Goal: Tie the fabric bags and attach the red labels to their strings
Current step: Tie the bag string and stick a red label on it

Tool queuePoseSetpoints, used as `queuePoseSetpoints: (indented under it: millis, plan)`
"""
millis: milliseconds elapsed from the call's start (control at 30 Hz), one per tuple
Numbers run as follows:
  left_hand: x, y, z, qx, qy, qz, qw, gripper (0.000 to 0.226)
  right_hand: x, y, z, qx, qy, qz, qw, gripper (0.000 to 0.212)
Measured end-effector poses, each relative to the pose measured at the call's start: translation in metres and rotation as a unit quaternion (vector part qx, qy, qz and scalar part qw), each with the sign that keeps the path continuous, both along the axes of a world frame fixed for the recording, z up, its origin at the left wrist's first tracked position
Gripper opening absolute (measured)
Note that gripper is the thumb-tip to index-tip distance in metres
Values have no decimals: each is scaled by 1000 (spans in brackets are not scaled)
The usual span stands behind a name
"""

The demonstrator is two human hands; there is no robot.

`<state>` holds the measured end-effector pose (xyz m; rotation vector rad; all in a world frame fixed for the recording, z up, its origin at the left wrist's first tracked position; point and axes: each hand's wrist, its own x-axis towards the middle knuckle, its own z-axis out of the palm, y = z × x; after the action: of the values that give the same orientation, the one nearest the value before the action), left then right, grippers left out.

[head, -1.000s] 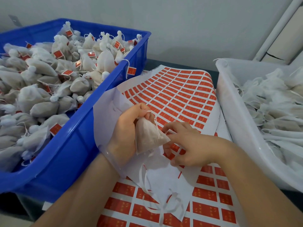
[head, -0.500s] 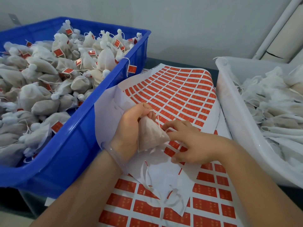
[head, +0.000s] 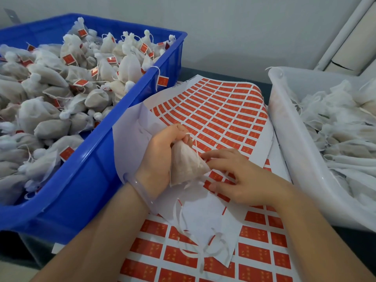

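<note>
Head view: the left hand grips a filled bag by its gathered neck, fingers and thumb curled tight round the top. The bag hangs point-up over the label sheets, between the two bins. A thin string runs down the bag's right side from the neck.

The right hand rests on the sheet just right of the bag, palm down and fingers bent. Its index fingertip lies at the bag's lower right corner. Whether it pinches a label or the string I cannot tell.

A clear bracelet sits on the left wrist.

The upper label sheet curves up at the back, full of red labels. A white peeled sheet lies under the left hand, and its loose strips trail over the lower sheet.

The blue bin on the left is heaped with tied bags carrying red labels. The white bin on the right holds flat, loose bags.
</note>
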<state>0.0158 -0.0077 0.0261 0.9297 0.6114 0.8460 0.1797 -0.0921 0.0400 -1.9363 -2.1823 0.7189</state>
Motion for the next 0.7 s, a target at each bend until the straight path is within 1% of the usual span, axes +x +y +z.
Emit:
queuePoseSetpoints:
  millis: [33, 67, 167, 233, 400, 567, 700]
  plan:
    - [0, 0, 0, -4, 6, 3, 1000, 8, -2, 1, -1, 6, -6, -5, 1000, 32]
    - [1, 0, 0, -5, 10, 4, 1000, 9, -4, 1, -1, 15, -8, -9, 1000, 30]
    - [1, 0, 2, -6, 14, 9, 1000, 10, -7, 2, 0, 23, -2, -10, 1000, 12]
    - [1, -1, 2, -8, 10, 9, 1000, 10, -5, 1, 1, 19, -5, -6, 1000, 8]
    - [1, -1, 2, -11, 28, 13, 999, 12, -3, 0, 0, 16, -1, -10, 1000, 20]
    - [3, 1, 1, -14, 85, 34, 996, 8, -4, 2, 4, 2, -2, -7, 1000, 20]
    - [6, 1, 3, -40, 115, 44, 992, 5, -6, 3, 3, -3, -12, -2, 1000, 24]
